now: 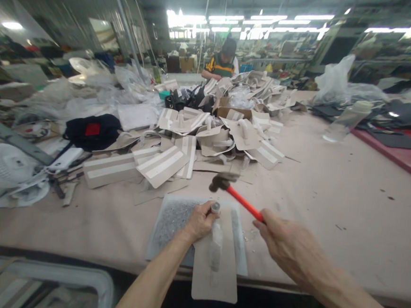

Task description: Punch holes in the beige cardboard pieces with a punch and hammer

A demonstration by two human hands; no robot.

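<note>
On the near edge of the counter [317, 182], in the head view, a beige panel [227, 265] lies partly over a speckled slab [173, 225], its lower end jutting past the edge. A plastic-wrapped strap [215, 247] runs along its middle, perhaps covered against scuffs. The left hand [199, 222] pinches a round-topped piece [215, 207] near the panel's far end, apparently keeping it upright and steady. The right hand [279, 235] is closed round the handle of a hammer [242, 201], held far from the blurred head, likely for leverage. The slab probably gives firm backing.
</note>
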